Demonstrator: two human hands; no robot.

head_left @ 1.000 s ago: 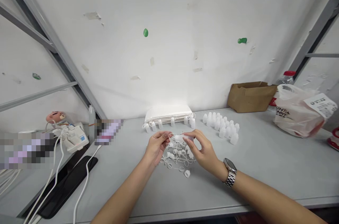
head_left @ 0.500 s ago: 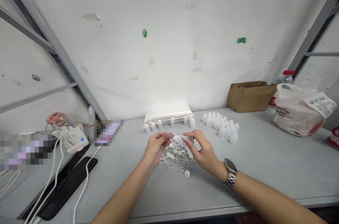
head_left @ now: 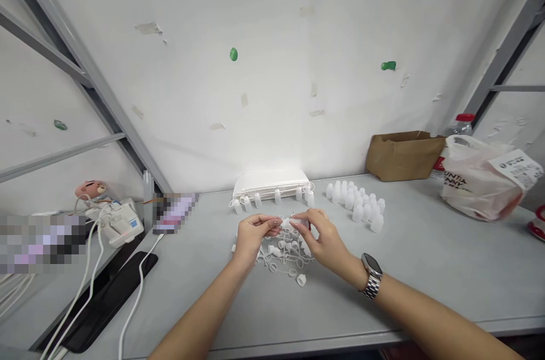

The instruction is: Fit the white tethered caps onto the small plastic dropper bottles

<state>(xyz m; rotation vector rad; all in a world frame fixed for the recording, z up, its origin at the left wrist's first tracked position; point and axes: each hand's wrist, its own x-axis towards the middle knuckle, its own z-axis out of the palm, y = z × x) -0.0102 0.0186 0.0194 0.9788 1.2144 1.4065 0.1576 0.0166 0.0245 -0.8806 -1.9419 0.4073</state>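
My right hand [head_left: 320, 238] is closed with thumb and fingers around a small white plastic bottle [head_left: 288, 224], which lies sideways with its neck to the left. At that neck end my left hand [head_left: 252, 236] is pinched shut; its fingertips hide whatever small piece is between them. Right under both hands spreads a pile of white caps with ring straps [head_left: 279, 249]. One loose cap [head_left: 301, 280] rests at the near side of the pile.
Behind the hands, several capped bottles [head_left: 277, 196] stand before a white device [head_left: 272, 180]. Uncapped-looking bottles [head_left: 357, 212] are grouped to the right. A cardboard box [head_left: 404, 157] and plastic bag [head_left: 477, 189] stand far right. Cables [head_left: 140, 275] and a black phone-like slab [head_left: 113, 300] lie left.
My left fingers have come slightly right, closer to my right fingers at the bottle's neck end. The view has shifted very slightly; the other things stay put.
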